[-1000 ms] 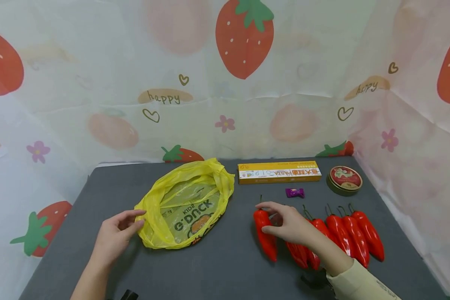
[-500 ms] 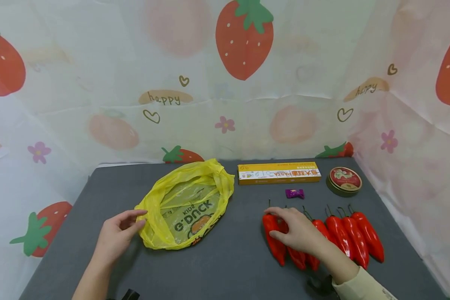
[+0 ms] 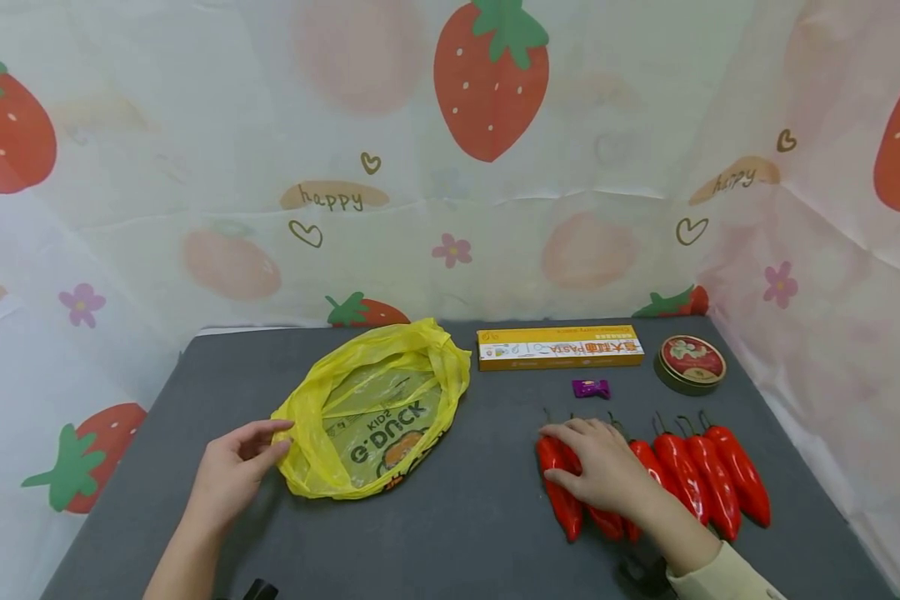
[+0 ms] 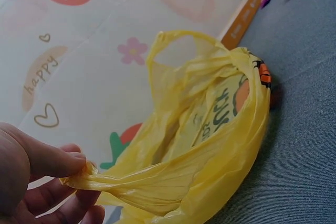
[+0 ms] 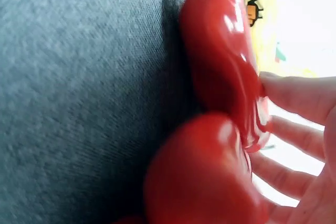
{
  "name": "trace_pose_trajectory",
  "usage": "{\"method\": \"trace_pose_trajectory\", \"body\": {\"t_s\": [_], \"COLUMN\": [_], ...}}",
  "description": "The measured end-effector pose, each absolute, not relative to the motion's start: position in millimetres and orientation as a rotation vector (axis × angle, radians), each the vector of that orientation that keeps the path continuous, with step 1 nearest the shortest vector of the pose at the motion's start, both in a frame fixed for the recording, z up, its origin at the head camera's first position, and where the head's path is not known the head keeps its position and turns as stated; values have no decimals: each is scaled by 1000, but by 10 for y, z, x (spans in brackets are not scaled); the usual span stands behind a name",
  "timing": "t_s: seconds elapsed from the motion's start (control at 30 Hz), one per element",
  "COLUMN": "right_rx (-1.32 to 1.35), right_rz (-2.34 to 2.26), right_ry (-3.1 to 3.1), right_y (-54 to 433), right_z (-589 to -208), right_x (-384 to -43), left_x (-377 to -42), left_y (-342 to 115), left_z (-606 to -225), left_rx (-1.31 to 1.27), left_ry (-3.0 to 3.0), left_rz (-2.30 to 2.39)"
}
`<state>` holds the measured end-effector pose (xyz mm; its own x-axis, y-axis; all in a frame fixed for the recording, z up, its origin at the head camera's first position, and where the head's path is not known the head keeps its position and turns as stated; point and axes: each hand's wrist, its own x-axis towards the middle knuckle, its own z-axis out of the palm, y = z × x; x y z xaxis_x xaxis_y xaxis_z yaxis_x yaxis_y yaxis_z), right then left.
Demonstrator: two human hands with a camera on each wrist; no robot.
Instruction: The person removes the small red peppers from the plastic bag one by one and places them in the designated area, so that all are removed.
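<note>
A yellow plastic bag (image 3: 300,450) lies with its mouth spread, a "KIDS G.DUCK" print showing inside. My left hand (image 3: 228,471) pinches its left rim; the left wrist view shows thumb and fingers on the gathered yellow film (image 4: 142,184). Over on the right, my right hand (image 3: 603,471) holds the leftmost red chili pepper (image 3: 558,500) between thumb and fingers. In the right wrist view that pepper (image 5: 218,40) lies at the table surface, beside another red pepper (image 5: 197,174). Several red chili peppers (image 3: 682,475) form a row, some partly hidden under the right hand.
Behind the peppers stand a yellow pasta box (image 3: 560,347), a small purple wrapped candy (image 3: 591,388) and a round red-lidded tin (image 3: 692,364). A strawberry-print cloth (image 3: 390,125) hangs behind the grey table (image 3: 450,542).
My right hand has slid the leftmost pepper to the right, up against the other peppers. The left hand stays at the bag's rim.
</note>
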<state>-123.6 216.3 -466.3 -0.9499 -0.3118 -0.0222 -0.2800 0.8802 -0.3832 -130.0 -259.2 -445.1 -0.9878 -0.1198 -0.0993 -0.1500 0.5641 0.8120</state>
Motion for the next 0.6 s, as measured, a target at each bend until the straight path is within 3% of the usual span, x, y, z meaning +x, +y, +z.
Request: {"method": "trace_pose_trajectory", "body": {"t_s": [0.6], "right_rx": [-489], "right_rz": [-655], "right_ry": [2996], "right_y": [2184], "right_z": [-4628], "right_x": [-1201], "left_x": [-1290], "left_y": [-2595], "left_z": [-4451], "left_rx": [-247], "left_ry": [2755], "left_rz": [1463]}}
